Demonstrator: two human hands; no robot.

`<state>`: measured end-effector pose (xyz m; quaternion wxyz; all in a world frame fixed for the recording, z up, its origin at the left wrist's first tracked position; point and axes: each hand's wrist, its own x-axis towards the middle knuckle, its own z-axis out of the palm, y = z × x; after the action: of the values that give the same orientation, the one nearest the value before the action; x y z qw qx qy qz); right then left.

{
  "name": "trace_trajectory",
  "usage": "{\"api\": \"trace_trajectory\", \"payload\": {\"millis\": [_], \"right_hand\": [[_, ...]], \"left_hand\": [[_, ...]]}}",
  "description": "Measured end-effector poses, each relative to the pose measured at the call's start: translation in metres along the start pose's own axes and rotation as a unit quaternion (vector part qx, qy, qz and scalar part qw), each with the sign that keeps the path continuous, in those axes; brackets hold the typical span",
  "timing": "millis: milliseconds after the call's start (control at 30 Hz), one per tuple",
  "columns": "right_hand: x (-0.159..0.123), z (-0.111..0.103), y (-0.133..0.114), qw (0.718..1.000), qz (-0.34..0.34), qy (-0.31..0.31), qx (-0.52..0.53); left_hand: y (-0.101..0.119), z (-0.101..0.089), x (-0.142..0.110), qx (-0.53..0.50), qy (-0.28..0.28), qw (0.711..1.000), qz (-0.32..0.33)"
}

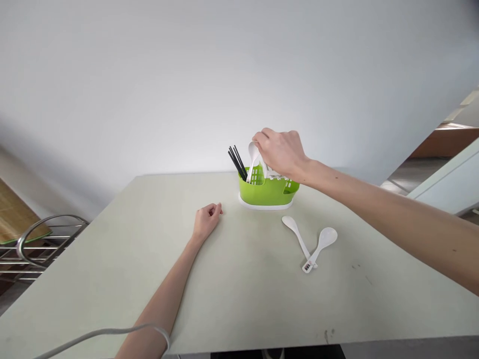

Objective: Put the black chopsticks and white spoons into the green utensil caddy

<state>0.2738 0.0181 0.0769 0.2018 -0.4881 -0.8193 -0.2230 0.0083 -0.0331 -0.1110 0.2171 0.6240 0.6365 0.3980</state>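
Note:
My right hand (pixel 281 152) is over the green utensil holder (pixel 266 193), its fingers closed on the bowl end of a white spoon (pixel 253 152). The spoon's handle points down into the holder's left compartment, beside several black chopsticks (pixel 236 162) that lean left. Part of the holder is hidden behind my right hand and wrist. My left hand (pixel 207 220) rests on the table, left of the holder, with its fingers curled in and nothing visible in them. Two more white spoons (pixel 325 238) lie crossed at their handles on the table in front of the holder; one handle bears a barcode label.
The pale table (pixel 239 299) meets a white wall (pixel 187 89) behind the holder. A grey cable (pixel 112 330) crosses my left forearm at the bottom. Beyond the table's left edge stands a metal rack (pixel 48 244) with a wooden board (pixel 17 209).

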Motion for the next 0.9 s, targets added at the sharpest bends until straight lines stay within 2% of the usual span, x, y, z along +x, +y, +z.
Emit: {"api": "trace_trajectory", "payload": {"millis": [133, 433, 633, 900], "right_hand": [[0.004, 0.016, -0.013, 0.999, -0.030, -0.035, -0.018], [0.004, 0.032, -0.038, 0.989, -0.099, -0.101, -0.033], [0.004, 0.048, -0.047, 0.986, -0.103, -0.129, -0.015], [0.009, 0.047, -0.057, 0.988, -0.071, -0.134, 0.032]], "left_hand": [[0.000, 0.001, -0.001, -0.006, 0.002, 1.000, 0.000], [-0.004, 0.002, 0.000, -0.004, -0.006, 1.000, -0.002], [-0.005, 0.003, 0.001, -0.002, -0.013, 1.000, 0.003], [-0.005, 0.004, 0.000, -0.002, -0.018, 1.000, -0.005]]}}
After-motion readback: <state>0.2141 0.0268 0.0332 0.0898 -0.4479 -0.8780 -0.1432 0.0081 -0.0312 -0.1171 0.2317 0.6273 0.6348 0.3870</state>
